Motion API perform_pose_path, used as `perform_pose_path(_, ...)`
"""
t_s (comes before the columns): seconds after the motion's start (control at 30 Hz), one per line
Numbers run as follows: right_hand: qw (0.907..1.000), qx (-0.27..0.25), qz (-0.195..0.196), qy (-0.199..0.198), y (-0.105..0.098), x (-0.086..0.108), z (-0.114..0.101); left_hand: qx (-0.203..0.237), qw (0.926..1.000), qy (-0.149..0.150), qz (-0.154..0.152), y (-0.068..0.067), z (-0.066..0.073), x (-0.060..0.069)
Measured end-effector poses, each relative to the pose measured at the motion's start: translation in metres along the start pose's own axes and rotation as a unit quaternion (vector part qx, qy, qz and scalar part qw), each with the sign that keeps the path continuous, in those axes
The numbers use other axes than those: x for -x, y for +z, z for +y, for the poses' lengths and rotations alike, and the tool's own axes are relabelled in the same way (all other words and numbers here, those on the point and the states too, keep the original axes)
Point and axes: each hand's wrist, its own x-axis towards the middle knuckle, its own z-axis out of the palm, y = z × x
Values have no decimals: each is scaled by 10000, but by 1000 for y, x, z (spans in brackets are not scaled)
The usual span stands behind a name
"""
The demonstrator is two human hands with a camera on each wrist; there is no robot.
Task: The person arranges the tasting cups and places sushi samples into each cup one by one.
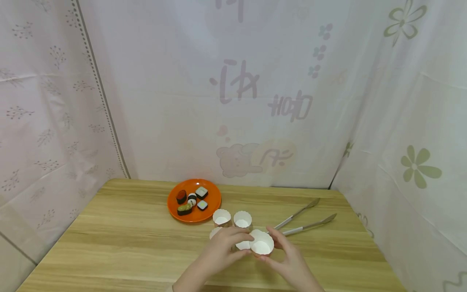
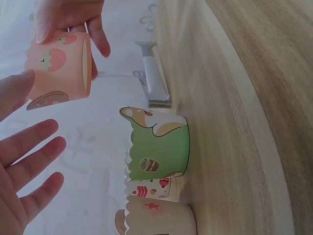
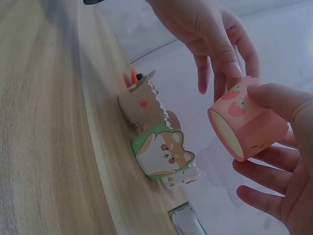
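Note:
A pink paper baking cup [image 3: 252,122] with strawberries printed on it is held between both hands, off the table. My right hand [image 1: 290,259] grips it by the side, thumb on the near face and fingers beneath and behind. At its scalloped rim, the thumb and forefinger of my left hand [image 1: 220,249] pinch the wall; the other left fingers spread free. Below stand several more baking cups: a green one [image 2: 161,152] with a dog print, a beige one [image 2: 164,215] and a patterned white one [image 2: 152,188]. In the head view my left hand partly hides two of them.
An orange plate [image 1: 175,213] with several sushi pieces [image 1: 192,198] sits behind the cups, to the left. What looks like metal tongs [image 1: 293,231] with white grips lies spread on the wooden table [image 1: 120,243] at right. Printed curtains [image 1: 175,134] surround the table.

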Motion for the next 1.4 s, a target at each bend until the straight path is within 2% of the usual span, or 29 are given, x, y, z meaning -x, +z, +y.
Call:
perform_pose_path(0.2,9998,-148,-98,129,-1,0,-4,-197,9998,-50,-74,0,2,1)
perform_pose_path(0.37,9998,-126,-161,2,-1,-1,-7,-172,9998,-10,-37,0,2,2)
perform_pose_path(0.6,9995,100,-222,-206,0,-1,-4,-140,9996,220,79,2,0,4)
perform_pose_path(0.73,9990,149,-288,-303,0,0,-4,-136,9994,321,23,4,0,6)
perform_pose_path(1.1,9938,247,-221,-1060,4,3,3,-272,9980,550,156,4,1,11)
perform_pose_path(1.4,9958,252,-278,-841,2,0,1,-171,9978,626,156,-3,-2,12)
